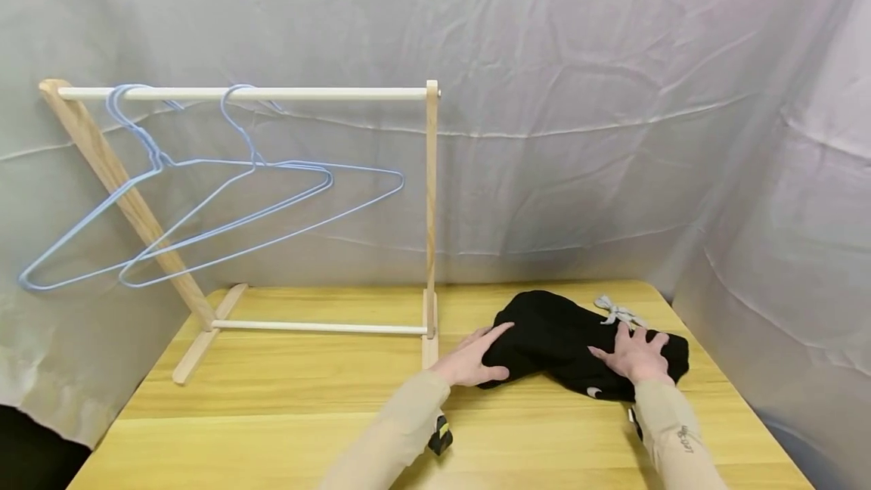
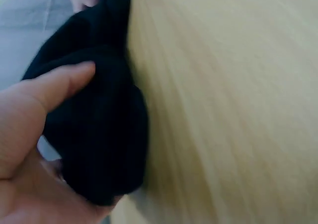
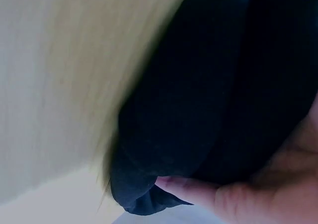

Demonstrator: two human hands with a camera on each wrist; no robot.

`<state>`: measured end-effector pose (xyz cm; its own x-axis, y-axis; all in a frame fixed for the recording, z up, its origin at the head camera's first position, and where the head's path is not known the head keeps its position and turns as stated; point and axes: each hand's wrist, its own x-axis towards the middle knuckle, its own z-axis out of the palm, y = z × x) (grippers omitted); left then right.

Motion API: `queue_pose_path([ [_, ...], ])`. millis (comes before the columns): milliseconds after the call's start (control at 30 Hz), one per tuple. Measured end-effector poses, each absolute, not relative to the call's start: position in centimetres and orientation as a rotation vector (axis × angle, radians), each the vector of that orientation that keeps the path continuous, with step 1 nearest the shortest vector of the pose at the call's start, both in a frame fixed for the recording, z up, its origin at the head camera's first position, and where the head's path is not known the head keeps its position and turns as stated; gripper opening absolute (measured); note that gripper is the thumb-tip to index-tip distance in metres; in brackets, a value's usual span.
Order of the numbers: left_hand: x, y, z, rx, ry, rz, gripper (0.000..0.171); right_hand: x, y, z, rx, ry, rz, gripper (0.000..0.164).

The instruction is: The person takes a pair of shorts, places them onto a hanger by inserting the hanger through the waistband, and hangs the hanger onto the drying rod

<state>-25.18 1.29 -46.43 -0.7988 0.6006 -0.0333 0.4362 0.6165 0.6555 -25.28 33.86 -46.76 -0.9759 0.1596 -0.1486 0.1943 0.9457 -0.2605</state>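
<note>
A black garment [image 1: 551,339] with a white drawstring [image 1: 615,312] tied in a bow lies on the wooden table, bunched and folded, with a small white mark near its front edge. My left hand [image 1: 472,361] is at its left end, fingers stretched along it and thumb apart; in the left wrist view the thumb [image 2: 69,82] lies against the black cloth [image 2: 107,134]. My right hand [image 1: 636,358] rests on the right part with spread fingers. In the right wrist view a fingertip of the right hand [image 3: 268,194] touches the cloth [image 3: 189,100].
A wooden rack with a white rail [image 1: 327,94] stands at the left, with several light blue wire hangers [image 1: 252,165] on it. Its right post [image 1: 432,210] rises close to my left hand. A grey curtain [image 1: 578,134] hangs behind the table [image 1: 272,429].
</note>
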Motion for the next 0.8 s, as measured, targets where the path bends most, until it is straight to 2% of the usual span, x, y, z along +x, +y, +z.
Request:
queue_pose_path([
  [200, -25.0, 1.8, -46.9, 0.857, 2.632, 0.908, 0.049, -25.0, 33.1, -46.3, 0.242, 2.998, -0.404, 0.082],
  [367, -24.3, 1.8, -47.1, 0.958, 2.658, 0.847, 0.036, -24.9, 32.4, -45.8, 0.197, 2.983, -0.404, 0.074],
  [467, -23.7, 1.6, -47.3, 1.003, 2.674, 0.86, 0.032, -24.6, 32.0, -46.0, 0.187, 2.994, -0.412, 0.068],
  [667, -22.5, 0.4, -47.3, 1.116, 2.707, 0.89, 0.033, -24.1, 31.6, -46.9, 0.164, 3.094, -0.525, 0.034],
  [800, -21.8, -1.7, -45.9, 1.211, 2.768, 0.952, 0.031, -23.8, 30.7, -46.6, 0.004, 3.229, -0.655, 0.023],
])
